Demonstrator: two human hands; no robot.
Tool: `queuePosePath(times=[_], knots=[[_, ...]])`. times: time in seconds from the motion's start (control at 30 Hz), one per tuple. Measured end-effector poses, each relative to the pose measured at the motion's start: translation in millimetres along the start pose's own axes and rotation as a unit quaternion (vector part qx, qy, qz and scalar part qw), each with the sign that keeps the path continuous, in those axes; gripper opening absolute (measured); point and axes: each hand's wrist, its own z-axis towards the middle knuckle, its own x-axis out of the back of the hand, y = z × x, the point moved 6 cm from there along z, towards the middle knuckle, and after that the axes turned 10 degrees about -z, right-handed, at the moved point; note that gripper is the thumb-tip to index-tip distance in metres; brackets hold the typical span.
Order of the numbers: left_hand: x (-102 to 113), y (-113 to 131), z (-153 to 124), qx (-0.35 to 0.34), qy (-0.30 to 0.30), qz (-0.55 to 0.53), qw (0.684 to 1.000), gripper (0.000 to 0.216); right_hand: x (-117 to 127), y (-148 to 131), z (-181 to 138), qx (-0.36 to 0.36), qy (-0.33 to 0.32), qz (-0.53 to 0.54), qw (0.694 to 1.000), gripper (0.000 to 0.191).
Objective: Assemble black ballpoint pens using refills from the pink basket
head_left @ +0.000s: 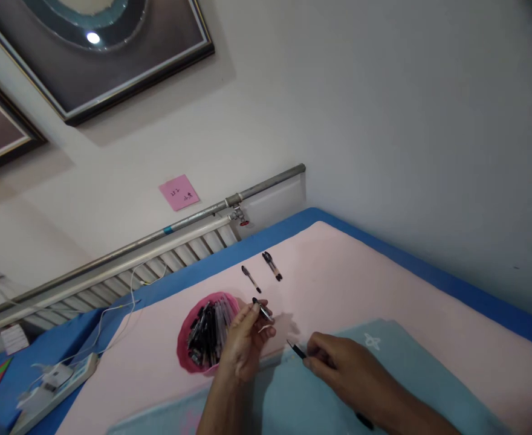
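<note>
On the worktop (347, 266), we have a round pink basket (183, 343) standing toward the edge by the radiator (193, 246). It is packed with pens (209, 332), dark ones massed in the middle and paler, clear ones along the right; our left hand (248, 332) partly covers its right side. That hand's fingers pinch a small dark, shiny piece (264, 312); we cannot tell whether it is a cap or a whole pen. Our right hand (332, 356) has its fingers closed round a black pen (298, 350), its tip bare and pointing toward the left hand, over the blue cloth (302, 399) at the worktop's near edge. Beyond the basket, left of the worktop's far corner, lie a single pen (251, 279) and, nearer that corner, a close-set group of pens (272, 266).
</note>
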Motion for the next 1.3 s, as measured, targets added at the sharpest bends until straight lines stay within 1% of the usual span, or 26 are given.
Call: queuePosePath(times=[0.1,0.2,0.3,0.37,0.5,0.57,0.67,0.73,0.83,0.9,0.97,1.0,1.07,1.13,1.17,1.23,1.27,1.3], knots=[[0,3,-3,0.004,0.008,-0.008,1.0,0.03,0,-1,2,0.006,-0.008,-0.007,1.0,0.013],[1,6,-5,0.003,0.01,-0.011,1.0,0.03,1,1,5,0.016,0.005,-0.003,1.0,0.017],[3,7,-9,0.002,0.007,-0.012,1.0,0.03,1,5,7,-0.001,0.018,0.035,0.999,0.019],[3,6,-12,0.004,0.002,-0.011,1.0,0.03,2,3,8,-0.015,0.02,0.089,0.996,0.02],[-1,4,-19,0.013,-0.021,-0.003,1.0,0.031,6,-17,18,-0.035,0.006,0.237,0.971,0.021],[-5,5,-20,0.018,-0.041,0.0,0.999,0.03,7,-34,30,-0.035,-0.023,0.289,0.956,0.022],[-11,12,-18,0.019,-0.072,0.002,0.997,0.028,8,-60,52,-0.008,-0.067,0.308,0.949,0.021],[-12,19,-16,0.015,-0.083,0.0,0.996,0.028,6,-71,67,0.01,-0.09,0.319,0.943,0.019],[-6,26,-12,0.008,-0.086,-0.006,0.996,0.029,-3,-79,83,0.035,-0.121,0.343,0.931,0.017],[2,23,-8,0.007,-0.084,-0.012,0.996,0.031,-10,-76,91,0.042,-0.125,0.352,0.927,0.016],[11,14,-3,0.009,-0.073,-0.021,0.997,0.032,-16,-68,98,0.04,-0.108,0.348,0.931,0.017],[17,8,-1,0.011,-0.059,-0.023,0.998,0.033,-17,-62,100,0.035,-0.089,0.34,0.936,0.017],[28,-7,4,0.019,-0.017,-0.016,1.0,0.038,-13,-49,104,0.02,-0.032,0.315,0.948,0.018],[35,-21,7,0.032,0.015,0.005,0.999,0.045,-4,-36,105,0.003,0.044,0.288,0.957,0.02],[36,-27,8,0.04,0.015,0.019,0.999,0.046,2,-32,105,0.0,0.087,0.273,0.958,0.021],[32,-34,8,0.051,-0.005,0.049,0.997,0.045,10,-27,103,0.023,0.165,0.218,0.962,0.025],[30,-36,7,0.054,-0.015,0.062,0.996,0.044,11,-28,103,0.048,0.192,0.179,0.964,0.025],[29,-37,7,0.056,-0.022,0.073,0.995,0.042,9,-29,104,0.073,0.2,0.137,0.967,0.023]])
